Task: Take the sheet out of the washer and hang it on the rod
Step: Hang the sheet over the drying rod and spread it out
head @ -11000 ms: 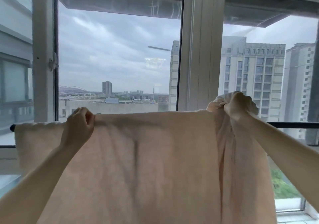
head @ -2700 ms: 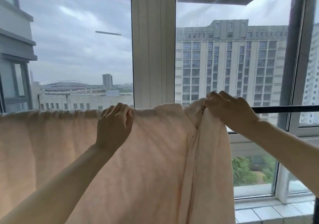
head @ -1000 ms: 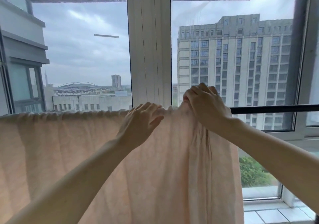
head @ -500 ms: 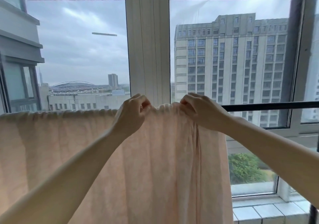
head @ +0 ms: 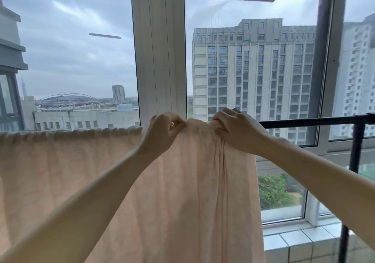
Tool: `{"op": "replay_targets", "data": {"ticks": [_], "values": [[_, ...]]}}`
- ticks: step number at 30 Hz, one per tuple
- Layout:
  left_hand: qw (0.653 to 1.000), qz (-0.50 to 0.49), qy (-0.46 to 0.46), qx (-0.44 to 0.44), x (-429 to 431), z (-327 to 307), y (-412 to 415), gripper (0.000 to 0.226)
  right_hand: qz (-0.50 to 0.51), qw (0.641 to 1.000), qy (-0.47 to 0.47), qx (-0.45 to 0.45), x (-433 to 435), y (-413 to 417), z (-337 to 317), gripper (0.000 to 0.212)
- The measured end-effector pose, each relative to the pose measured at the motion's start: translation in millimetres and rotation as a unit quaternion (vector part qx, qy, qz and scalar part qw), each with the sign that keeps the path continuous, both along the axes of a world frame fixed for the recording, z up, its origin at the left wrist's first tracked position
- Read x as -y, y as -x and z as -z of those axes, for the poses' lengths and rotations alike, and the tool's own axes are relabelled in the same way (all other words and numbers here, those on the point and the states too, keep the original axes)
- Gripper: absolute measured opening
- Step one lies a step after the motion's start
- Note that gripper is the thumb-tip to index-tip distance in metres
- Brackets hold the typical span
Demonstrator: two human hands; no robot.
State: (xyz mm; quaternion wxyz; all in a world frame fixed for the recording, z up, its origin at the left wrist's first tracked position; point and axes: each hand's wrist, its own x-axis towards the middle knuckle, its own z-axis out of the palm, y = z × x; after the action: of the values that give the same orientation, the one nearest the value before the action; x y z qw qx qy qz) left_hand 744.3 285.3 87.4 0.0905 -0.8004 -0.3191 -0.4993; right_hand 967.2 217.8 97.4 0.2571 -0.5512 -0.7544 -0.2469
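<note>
A pale peach sheet (head: 71,171) hangs over the black rod (head: 308,121) and covers it from the left edge to about the middle of the view. My left hand (head: 162,132) pinches the sheet's top edge just left of centre. My right hand (head: 237,131) grips a bunched fold of the sheet at its right end, on the rod. The two hands are close together. To the right of my right hand the rod is bare. The washer is out of view.
A white window frame post (head: 158,49) stands right behind the hands. The rack's black upright (head: 355,151) rises at the right, joined to the rod. A tiled sill (head: 300,240) runs under the window at lower right.
Both hands stay gripping the sheet's top edge near the post. Compared with a second ago my left hand has closed on the cloth and sits nearer my right hand.
</note>
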Motion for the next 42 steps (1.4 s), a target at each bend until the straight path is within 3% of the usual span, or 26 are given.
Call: {"op": "replay_targets", "data": {"ticks": [4, 9, 21, 28, 33, 39, 42], "values": [[0.999, -0.045, -0.020, 0.016, -6.2, 4.8, 8.9, 0.013, 0.010, 1.000, -0.021, 0.002, -0.7, -5.5, 0.9, 0.022], [0.999, -0.031, -0.043, 0.009, -4.3, 5.4, 9.0, 0.015, 0.004, 1.000, -0.026, -0.008, -0.1, -10.6, 4.1, 0.021], [0.998, -0.037, -0.048, 0.020, -10.6, 5.2, 5.5, 0.018, -0.004, 0.992, -0.008, -0.125, 3.8, -34.0, -1.1, 0.020], [0.998, -0.029, -0.059, 0.011, -7.6, 5.4, -3.1, 0.019, 0.036, 0.991, -0.031, -0.125, 11.6, -45.5, -1.9, 0.035], [0.998, -0.031, -0.057, 0.014, -10.2, 6.1, -2.9, 0.019, 0.112, 0.986, -0.062, -0.110, 9.6, -72.3, -1.4, 0.015], [0.997, -0.044, -0.065, 0.017, -11.0, 8.2, 1.8, 0.020, 0.175, 0.979, -0.085, -0.054, 18.0, -100.8, 9.1, 0.019], [0.997, -0.058, -0.045, 0.010, -12.0, 7.0, -1.3, 0.020, 0.181, 0.976, -0.094, -0.073, 15.5, -97.7, 9.4, 0.019]]}}
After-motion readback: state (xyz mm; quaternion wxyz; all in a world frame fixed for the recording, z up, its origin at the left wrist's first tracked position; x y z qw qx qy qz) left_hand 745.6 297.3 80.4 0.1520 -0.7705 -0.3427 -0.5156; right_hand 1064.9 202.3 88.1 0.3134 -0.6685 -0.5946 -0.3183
